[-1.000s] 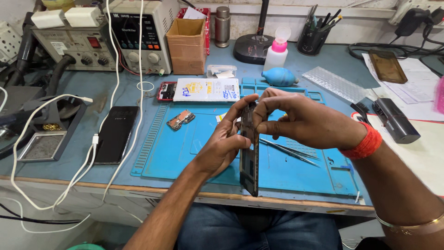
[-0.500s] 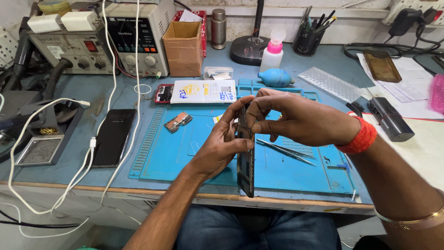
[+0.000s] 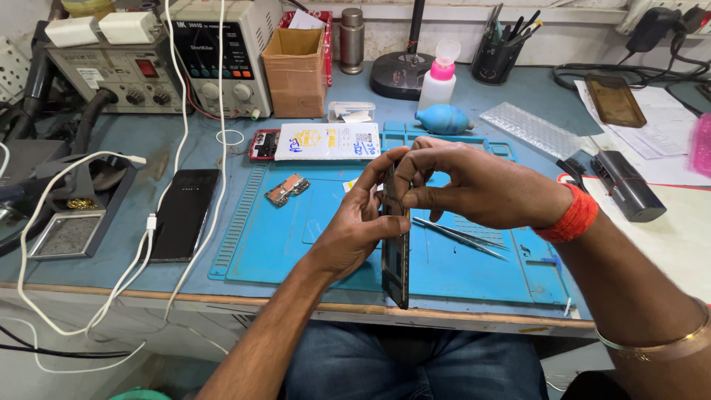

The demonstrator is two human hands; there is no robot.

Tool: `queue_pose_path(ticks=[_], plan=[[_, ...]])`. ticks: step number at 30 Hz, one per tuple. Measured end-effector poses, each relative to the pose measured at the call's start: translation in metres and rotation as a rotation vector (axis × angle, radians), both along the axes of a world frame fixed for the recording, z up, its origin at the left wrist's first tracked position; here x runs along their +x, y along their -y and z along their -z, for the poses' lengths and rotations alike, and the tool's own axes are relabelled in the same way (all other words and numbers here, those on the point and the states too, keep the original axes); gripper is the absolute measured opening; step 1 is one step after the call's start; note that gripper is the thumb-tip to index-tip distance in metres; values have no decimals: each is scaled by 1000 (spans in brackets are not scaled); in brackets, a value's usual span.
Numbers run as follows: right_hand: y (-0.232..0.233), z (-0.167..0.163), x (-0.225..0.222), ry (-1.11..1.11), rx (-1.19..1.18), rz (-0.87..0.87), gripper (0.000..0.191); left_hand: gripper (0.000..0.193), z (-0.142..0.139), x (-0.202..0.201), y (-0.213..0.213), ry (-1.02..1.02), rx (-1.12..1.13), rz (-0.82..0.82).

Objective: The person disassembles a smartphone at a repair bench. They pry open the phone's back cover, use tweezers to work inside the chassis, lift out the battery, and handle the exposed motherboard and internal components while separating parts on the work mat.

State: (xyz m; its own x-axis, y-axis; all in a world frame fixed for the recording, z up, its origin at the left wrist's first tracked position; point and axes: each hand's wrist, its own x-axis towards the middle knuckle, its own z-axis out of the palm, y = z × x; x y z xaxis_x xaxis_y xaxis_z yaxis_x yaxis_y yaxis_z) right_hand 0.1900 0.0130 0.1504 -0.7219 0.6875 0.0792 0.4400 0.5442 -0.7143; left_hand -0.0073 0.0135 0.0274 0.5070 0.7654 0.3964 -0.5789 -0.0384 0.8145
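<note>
Little has shifted since the earlier frames: both hands remain raised above the blue work mat (image 3: pixel 296 244), with the opened phone (image 3: pixel 395 252) held on edge between them in much the same place. Left hand (image 3: pixel 355 226): forearm rising from below, palm turned toward the phone's left face, fingers curled and closed on it, thumb pressed near its upper part. Right hand (image 3: pixel 474 185): wrist bent, reaching in from the right, fingertips pinched together at the phone's top edge; whether they grip a small part there cannot be told. An orange wristband (image 3: pixel 570 215) circles the right wrist. Tweezers (image 3: pixel 459 235) lie on the mat just beneath the right hand. Beyond the left hand's fingers lie a small circuit board (image 3: pixel 286 190) and a white card (image 3: pixel 328 141). A black phone (image 3: pixel 183 215) rests well to the left, off the mat.
</note>
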Motion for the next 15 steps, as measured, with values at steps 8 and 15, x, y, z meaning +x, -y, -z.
queue_pose_path(ticks=[8,15], plan=[[1,23,5,-342,-126,-3,27,94,3,3,1,19,6,-54],[20,65,12,-666,-188,339,30,93,0,2,6,-25,13,-76]])
